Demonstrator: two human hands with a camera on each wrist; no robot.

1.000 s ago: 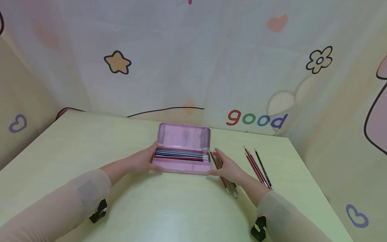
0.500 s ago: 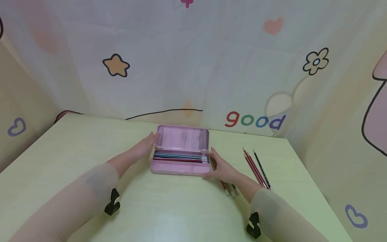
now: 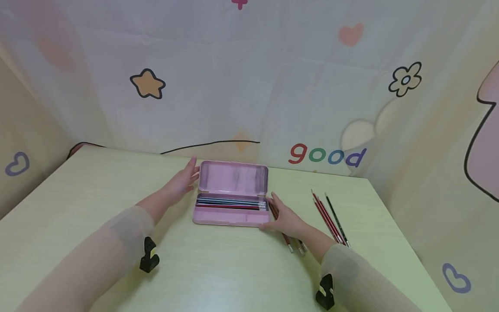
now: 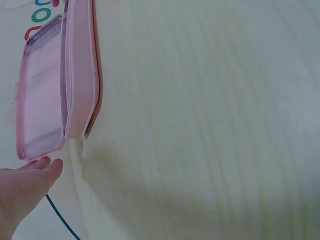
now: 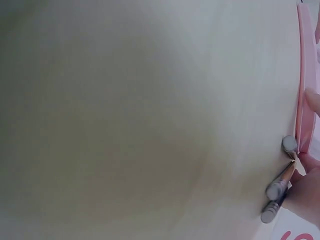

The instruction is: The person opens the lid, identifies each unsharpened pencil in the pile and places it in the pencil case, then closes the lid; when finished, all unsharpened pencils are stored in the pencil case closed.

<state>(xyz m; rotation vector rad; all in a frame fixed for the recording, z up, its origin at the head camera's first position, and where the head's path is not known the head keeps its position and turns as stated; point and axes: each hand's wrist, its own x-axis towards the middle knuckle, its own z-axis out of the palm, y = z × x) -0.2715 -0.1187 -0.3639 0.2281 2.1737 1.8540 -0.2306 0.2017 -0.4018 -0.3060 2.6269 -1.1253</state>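
Observation:
A pink pencil case [image 3: 222, 217] lies on the table with its lid [image 3: 233, 178] raised at the back. Several pencils [image 3: 230, 203], dark blue and red, lie side by side in its rear part. My right hand [image 3: 288, 221] holds the case's right end, its thumb [image 5: 314, 102] against the front wall. Under that hand are a few loose pencils [image 3: 287, 243], their ferrule ends [image 5: 275, 191] jutting toward me beside the case. Near the lid's left edge, my left hand [image 3: 180, 185] is raised with straight fingers; in the left wrist view its fingertips [image 4: 54, 169] are close to the lid's corner.
Further right on the pale table [image 3: 218, 268] lies another group of red pencils [image 3: 325, 216] and one dark pencil [image 3: 337, 220]. A printed cloth wall [image 3: 210, 95] stands right behind the case and along both sides.
My left hand has let go of the case's left end and moved up and back to beside the lid. My right hand stays at the right end, its thumb slightly further left.

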